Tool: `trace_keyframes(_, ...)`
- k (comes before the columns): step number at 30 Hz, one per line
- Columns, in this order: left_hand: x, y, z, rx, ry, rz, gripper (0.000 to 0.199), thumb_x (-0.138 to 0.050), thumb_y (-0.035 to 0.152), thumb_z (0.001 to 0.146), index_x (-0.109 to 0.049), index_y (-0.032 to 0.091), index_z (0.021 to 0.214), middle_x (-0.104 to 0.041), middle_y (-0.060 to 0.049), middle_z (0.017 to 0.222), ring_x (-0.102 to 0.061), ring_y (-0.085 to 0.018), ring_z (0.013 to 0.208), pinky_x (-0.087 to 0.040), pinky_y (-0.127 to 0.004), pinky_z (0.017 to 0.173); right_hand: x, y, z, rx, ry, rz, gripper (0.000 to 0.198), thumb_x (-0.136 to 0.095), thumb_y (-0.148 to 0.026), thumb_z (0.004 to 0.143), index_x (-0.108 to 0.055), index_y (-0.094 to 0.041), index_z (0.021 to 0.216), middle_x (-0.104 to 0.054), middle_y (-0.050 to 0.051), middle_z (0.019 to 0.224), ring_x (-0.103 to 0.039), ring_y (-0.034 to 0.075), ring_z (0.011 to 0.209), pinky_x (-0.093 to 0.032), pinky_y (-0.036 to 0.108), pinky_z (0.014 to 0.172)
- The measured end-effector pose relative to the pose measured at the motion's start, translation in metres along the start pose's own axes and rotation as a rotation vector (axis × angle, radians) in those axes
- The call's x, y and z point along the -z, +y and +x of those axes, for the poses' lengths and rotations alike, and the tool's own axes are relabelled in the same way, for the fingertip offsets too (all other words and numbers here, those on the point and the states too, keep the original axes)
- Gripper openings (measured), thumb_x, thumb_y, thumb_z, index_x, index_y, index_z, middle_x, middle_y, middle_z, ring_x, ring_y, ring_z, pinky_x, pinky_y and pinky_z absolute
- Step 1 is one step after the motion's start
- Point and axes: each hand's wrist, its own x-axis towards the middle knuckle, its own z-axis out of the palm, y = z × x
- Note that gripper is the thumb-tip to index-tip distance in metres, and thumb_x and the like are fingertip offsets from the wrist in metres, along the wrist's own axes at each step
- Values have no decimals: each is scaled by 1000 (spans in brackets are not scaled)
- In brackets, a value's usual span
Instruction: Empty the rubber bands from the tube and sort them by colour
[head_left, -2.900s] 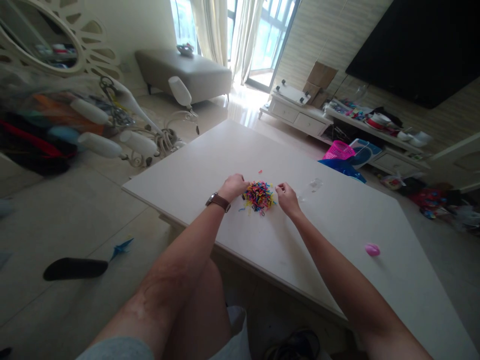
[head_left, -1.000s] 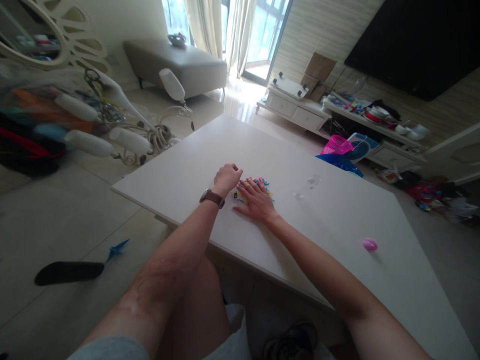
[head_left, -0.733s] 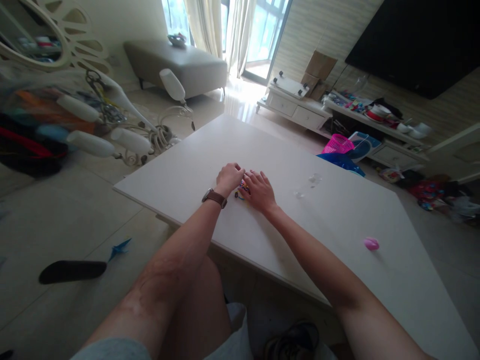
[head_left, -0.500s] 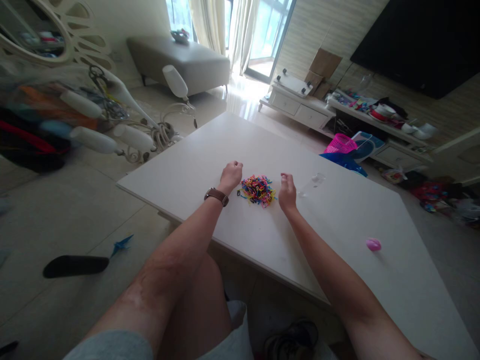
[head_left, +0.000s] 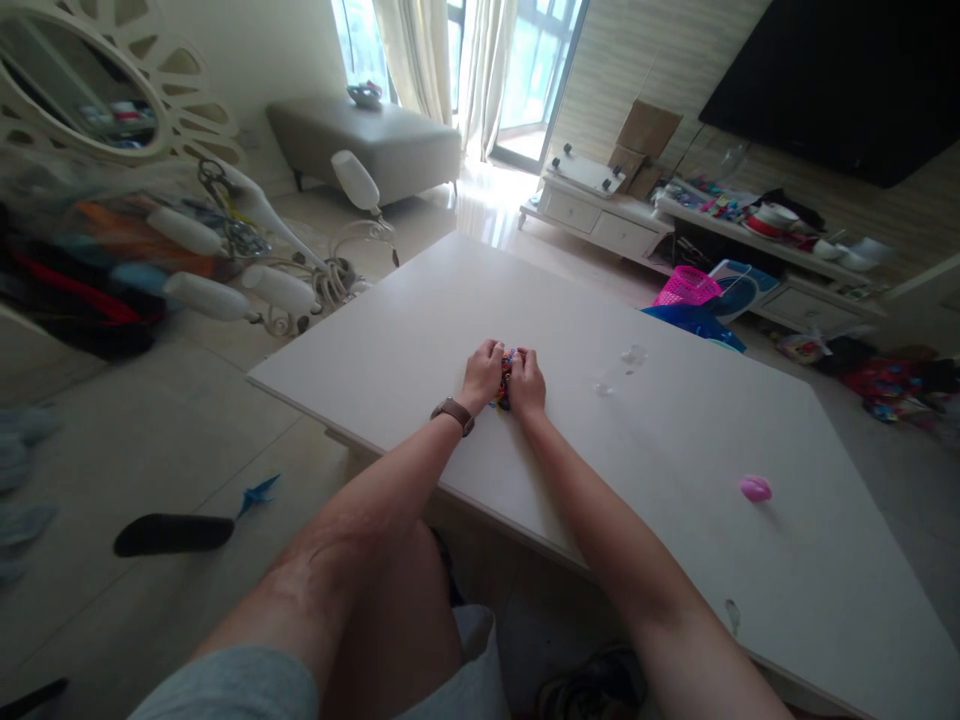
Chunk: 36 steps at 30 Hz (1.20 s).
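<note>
A pile of small multicoloured rubber bands (head_left: 506, 381) lies on the white table (head_left: 480, 280), mostly hidden between my hands. My left hand (head_left: 482, 374), with a brown-strapped watch on its wrist, curls around the pile from the left. From the right, my right hand (head_left: 528, 383) curls in against it, fingers bent. Both hands rest low at the tabletop, close together, with only a narrow strip of bands showing between them. How many bands each hand grips is hidden.
Right of my hands lie clear plastic pieces (head_left: 634, 357). Farther right on the table sits a pink egg-shaped object (head_left: 755, 488). A lamp with white shades (head_left: 279, 289) stands beyond the left edge. A pink basket (head_left: 686, 287) is past the right edge.
My hands were apart on either side of the spread pile; they have come together, pushing the bands into a narrow heap between them. The view has shifted slightly.
</note>
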Motion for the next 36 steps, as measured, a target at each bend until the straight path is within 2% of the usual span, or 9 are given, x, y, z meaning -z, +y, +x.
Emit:
trace_keyframes(5, 8, 1, 15, 18, -20, 7, 29, -46, 28, 92, -72, 18, 82, -77, -7, 92, -67, -19, 88, -47, -28, 82, 2, 2, 7, 49, -94, 185, 33, -41, -47, 97, -60, -26, 114, -73, 6, 116, -66, 24, 107, -48, 40, 98)
trace_keyframes(11, 15, 6, 27, 33, -22, 61, 27, -52, 26, 84, -76, 16, 89, -78, -7, 93, -68, -20, 91, -48, -28, 82, 25, 14, -4, 168, 95, 256, 33, -40, -46, 98, -63, -24, 104, -73, 6, 113, -65, 22, 109, -47, 36, 101)
trace_keyframes(15, 14, 5, 27, 65, -38, 74, 27, -52, 26, 83, -77, 15, 87, -78, -8, 92, -68, -20, 90, -47, -29, 82, 35, 23, 2, 66, 187, 186, 34, -37, -48, 97, -61, -24, 98, -73, 6, 105, -63, 24, 107, -47, 38, 99)
trace_keyframes(18, 14, 4, 27, 73, -50, 65, 27, -52, 27, 82, -77, 15, 86, -78, -8, 92, -68, -21, 91, -47, -30, 82, 33, 26, 19, -38, 61, 127, 33, -40, -52, 95, -59, -27, 101, -73, 4, 103, -64, 26, 104, -46, 42, 100)
trace_keyframes(21, 16, 3, 26, 66, -54, 48, 27, -53, 27, 82, -76, 15, 86, -78, -8, 92, -68, -21, 91, -47, -30, 83, 29, 27, 34, 3, -145, 241, 35, -44, -57, 94, -57, -28, 110, -72, 4, 113, -66, 25, 110, -46, 42, 102)
trace_keyframes(23, 17, 3, 26, 65, -52, 35, 26, -53, 26, 82, -76, 16, 86, -78, -7, 91, -67, -20, 90, -47, -29, 82, 29, 29, 37, 54, -211, 370, 38, -45, -58, 93, -57, -27, 112, -71, 6, 119, -66, 23, 113, -47, 41, 103)
trace_keyframes(25, 19, 2, 26, 68, -40, 27, 25, -53, 26, 82, -76, 15, 85, -77, -7, 88, -67, -20, 87, -47, -29, 79, 31, 31, 34, 63, -132, 414, 38, -43, -58, 93, -58, -25, 108, -71, 7, 119, -66, 22, 114, -47, 40, 104)
trace_keyframes(29, 20, 1, 28, 92, -5, 30, 24, -54, 26, 82, -75, 15, 84, -77, -7, 87, -67, -20, 86, -46, -29, 78, 32, 28, 12, -39, 153, 231, 32, -38, -51, 94, -56, -25, 101, -70, 6, 112, -62, 23, 111, -45, 39, 104)
trace_keyframes(36, 18, 5, 30, 128, 7, 16, 24, -53, 26, 82, -75, 15, 84, -77, -7, 90, -67, -19, 88, -48, -28, 83, -6, -5, -15, -58, 166, 192, 25, -37, -47, 96, -51, -27, 102, -69, 6, 108, -64, 26, 102, -48, 42, 96)
